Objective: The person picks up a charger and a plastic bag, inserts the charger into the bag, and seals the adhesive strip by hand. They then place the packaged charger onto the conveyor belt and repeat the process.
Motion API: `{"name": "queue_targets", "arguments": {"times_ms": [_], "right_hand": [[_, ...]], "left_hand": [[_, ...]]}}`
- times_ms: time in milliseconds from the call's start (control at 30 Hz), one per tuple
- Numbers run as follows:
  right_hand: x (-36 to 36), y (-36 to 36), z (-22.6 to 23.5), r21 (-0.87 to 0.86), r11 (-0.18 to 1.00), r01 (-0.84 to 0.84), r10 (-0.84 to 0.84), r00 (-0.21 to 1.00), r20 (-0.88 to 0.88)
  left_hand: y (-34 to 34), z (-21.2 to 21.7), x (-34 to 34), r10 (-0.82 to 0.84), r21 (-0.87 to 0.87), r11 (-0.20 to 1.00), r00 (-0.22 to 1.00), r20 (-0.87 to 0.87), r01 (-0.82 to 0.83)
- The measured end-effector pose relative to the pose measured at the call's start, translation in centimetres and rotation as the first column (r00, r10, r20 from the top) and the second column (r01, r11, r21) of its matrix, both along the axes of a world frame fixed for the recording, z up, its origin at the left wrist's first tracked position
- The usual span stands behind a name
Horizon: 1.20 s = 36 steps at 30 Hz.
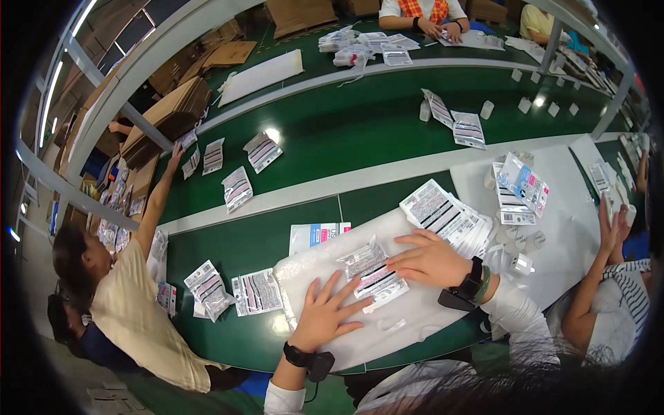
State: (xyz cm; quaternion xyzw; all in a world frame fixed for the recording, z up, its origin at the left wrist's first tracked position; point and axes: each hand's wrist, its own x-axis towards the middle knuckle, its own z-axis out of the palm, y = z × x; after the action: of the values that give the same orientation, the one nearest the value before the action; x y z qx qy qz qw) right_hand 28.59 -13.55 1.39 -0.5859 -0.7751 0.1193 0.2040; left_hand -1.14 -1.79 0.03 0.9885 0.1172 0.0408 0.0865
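A clear-fronted plastic pouch with a printed back lies on the white foam sheet in front of me. My left hand is open, fingers spread, its fingertips at the pouch's near left edge. My right hand lies open across the pouch's right side, fingers stretched out flat on it. Just beyond my right hand is a fanned stack of flat printed pouches. A white plug charger sits to the right of that wrist. What the pouch contains cannot be made out.
Filled pouches lie left of the foam sheet. More pouches and small white chargers rest on the green conveyor ahead. Co-workers sit at left, right and far side; the left person's arm reaches over the conveyor.
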Motion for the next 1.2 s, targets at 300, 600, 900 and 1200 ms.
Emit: {"name": "queue_targets", "arguments": {"times_ms": [300,600,900,1200], "right_hand": [[-8.3,-1.3,-1.4,0.209,0.978,0.004,-0.030,0.992,0.121],[-10.9,-0.6,-4.4,0.395,0.900,0.185,-0.186,0.982,-0.036],[-10.7,-0.9,-2.2,0.096,0.992,0.077,-0.089,0.988,0.126],[1.0,-9.2,3.0,0.135,0.867,0.479,-0.491,0.779,0.391]], "left_hand": [[0.2,-1.2,0.3,-0.018,-0.001,1.000,1.000,-0.002,0.018],[1.9,-4.3,-1.3,-0.206,0.159,0.969,0.973,0.101,0.188],[2.1,-5.3,-1.1,-0.249,0.299,0.934,0.957,0.149,0.196],[0.0,0.0,-0.1,0.038,-0.014,0.999,0.999,-0.006,-0.038]]}}
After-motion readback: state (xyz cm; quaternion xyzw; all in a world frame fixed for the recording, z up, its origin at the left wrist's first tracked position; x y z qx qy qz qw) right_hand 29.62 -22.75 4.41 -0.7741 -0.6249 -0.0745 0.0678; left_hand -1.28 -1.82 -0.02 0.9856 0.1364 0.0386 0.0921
